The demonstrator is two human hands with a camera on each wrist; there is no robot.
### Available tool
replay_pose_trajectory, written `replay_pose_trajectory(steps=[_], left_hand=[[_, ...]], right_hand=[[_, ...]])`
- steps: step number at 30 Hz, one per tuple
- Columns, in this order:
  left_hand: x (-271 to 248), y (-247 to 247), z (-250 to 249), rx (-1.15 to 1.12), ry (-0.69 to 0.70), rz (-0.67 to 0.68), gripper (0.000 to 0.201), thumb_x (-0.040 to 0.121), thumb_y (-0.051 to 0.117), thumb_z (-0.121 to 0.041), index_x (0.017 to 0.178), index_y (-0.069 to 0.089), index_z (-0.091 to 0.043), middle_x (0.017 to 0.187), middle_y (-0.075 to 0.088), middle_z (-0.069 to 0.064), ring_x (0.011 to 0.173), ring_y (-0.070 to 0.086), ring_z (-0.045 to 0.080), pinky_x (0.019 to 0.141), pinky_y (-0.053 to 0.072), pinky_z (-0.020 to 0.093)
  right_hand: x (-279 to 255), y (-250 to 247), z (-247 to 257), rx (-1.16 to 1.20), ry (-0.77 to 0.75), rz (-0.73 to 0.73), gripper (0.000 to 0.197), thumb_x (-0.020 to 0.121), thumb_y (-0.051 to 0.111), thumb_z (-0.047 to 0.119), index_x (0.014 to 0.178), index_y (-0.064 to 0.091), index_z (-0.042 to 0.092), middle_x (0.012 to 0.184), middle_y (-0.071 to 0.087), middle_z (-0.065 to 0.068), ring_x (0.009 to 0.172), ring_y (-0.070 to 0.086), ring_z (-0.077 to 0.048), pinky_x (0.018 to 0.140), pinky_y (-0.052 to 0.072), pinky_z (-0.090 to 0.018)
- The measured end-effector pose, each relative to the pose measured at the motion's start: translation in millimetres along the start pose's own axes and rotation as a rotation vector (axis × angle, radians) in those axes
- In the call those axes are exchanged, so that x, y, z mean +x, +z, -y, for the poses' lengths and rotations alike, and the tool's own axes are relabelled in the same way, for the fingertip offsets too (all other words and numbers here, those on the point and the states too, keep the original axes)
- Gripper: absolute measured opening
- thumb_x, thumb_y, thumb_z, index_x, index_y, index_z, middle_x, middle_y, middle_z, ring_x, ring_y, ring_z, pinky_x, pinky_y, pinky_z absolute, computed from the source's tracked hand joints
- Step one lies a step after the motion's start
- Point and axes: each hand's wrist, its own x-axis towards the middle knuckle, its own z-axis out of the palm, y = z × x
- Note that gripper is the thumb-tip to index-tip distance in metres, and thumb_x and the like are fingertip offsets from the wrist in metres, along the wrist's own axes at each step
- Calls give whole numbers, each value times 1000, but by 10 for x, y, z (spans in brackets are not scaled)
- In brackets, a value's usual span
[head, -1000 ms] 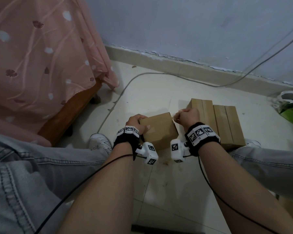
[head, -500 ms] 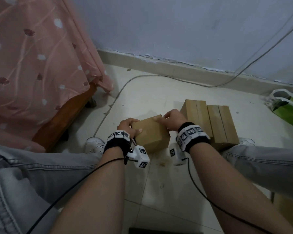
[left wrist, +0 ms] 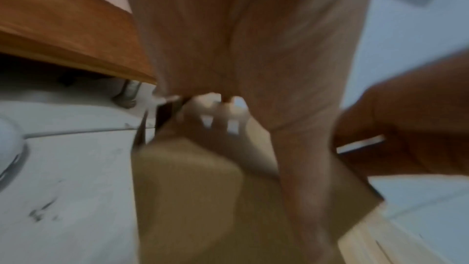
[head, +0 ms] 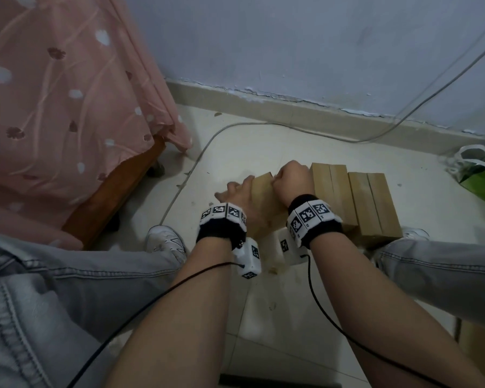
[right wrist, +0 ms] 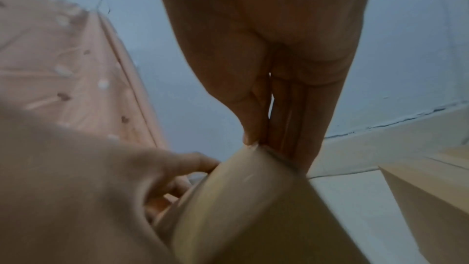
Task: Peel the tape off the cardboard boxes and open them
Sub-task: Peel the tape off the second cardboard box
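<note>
My right hand (head: 291,182) pinches the top far edge of a plain brown cardboard box (head: 263,200), thumb against fingertips (right wrist: 289,146). My left hand (head: 240,196) lies against its left side, fingers straight. The box is tilted above the floor (head: 291,289) between my knees, two more boxes (head: 356,203) just right.

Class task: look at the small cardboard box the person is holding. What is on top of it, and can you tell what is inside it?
On the box lie the left hand, fingers spread, and the right hand, pinching its far top edge. The box looks closed, so its inside is hidden.
</note>
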Motion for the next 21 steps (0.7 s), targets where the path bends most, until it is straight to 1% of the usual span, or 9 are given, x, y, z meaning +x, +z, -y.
replay_pose_trajectory(steps=[1, 2, 5, 8, 11, 13, 14, 17, 21], left_hand=[[10, 18, -62, 41, -10, -69, 110, 64, 84, -43, 146, 11, -39, 148, 22, 6, 140, 18, 43, 110, 22, 67], [10, 40, -88, 51, -6, -132, 110, 62, 86, -38, 145, 13, -34, 146, 23, 4, 141, 17, 39, 110, 20, 68], [-9, 140, 7, -145, 24, -125, 107, 53, 87, -34, 137, 22, -23, 134, 33, 4, 127, 39, 35, 102, 41, 56], [-67, 281, 176, -311, 14, -84, 107, 55, 87, -25, 139, 21, -23, 135, 33, 4, 126, 43, 32, 99, 47, 49], [-115, 388, 292, -419, 7, -64, 112, 56, 89, -17, 143, 19, -21, 142, 31, 5, 125, 44, 29, 97, 49, 42], [-141, 444, 371, -459, -11, -53, 113, 55, 89, -17, 143, 18, -24, 142, 32, 4, 122, 46, 29, 95, 51, 40], [-142, 460, 409, -474, -23, -49, 113, 54, 90, -18, 142, 18, -25, 141, 34, 4, 121, 47, 29, 94, 51, 42], [-131, 467, 497, -511, -55, -7, 117, 49, 92, -21, 139, 18, -30, 136, 40, 6, 120, 49, 31, 94, 52, 46], [-92, 489, 587, -508, -70, 43, 132, 43, 93, -24, 143, 8, -33, 141, 37, 7, 127, 45, 30, 103, 46, 48]], right_hand=[[12, -57, 34, 22, -15, 2, 21, 89, 59, 17, 77, 68, 2, 77, 67, -12, 79, 65, -31, 69, 53, -30], [15, -96, 57, 50, -22, 16, 21, 89, 61, 16, 77, 70, 1, 77, 68, -12, 77, 65, -30, 69, 54, -30], [39, -86, -2, 251, 18, 98, 16, 86, 67, 13, 72, 75, 9, 78, 73, -6, 78, 68, -23, 76, 58, -33], [-27, -5, -95, 472, 127, 186, 22, 88, 65, 4, 67, 71, 8, 74, 73, -7, 74, 72, -22, 75, 61, -37], [-109, 50, -126, 749, 276, 260, 22, 95, 47, -7, 76, 57, -2, 75, 63, -18, 58, 65, -28, 54, 60, -32], [-149, 81, -147, 882, 379, 251, 22, 98, 36, -10, 86, 48, 4, 72, 51, -18, 45, 60, -28, 39, 52, -28], [-139, 112, -182, 902, 407, 230, 19, 98, 36, -9, 90, 47, 5, 75, 51, -19, 48, 62, -29, 39, 53, -29], [-100, 160, -268, 1041, 503, 204, 15, 96, 47, -1, 83, 49, 5, 87, 59, -19, 75, 66, -30, 63, 61, -35], [-56, 125, -399, 1075, 536, 183, 9, 94, 56, 2, 86, 53, 4, 92, 60, -13, 84, 63, -20, 75, 57, -28]])
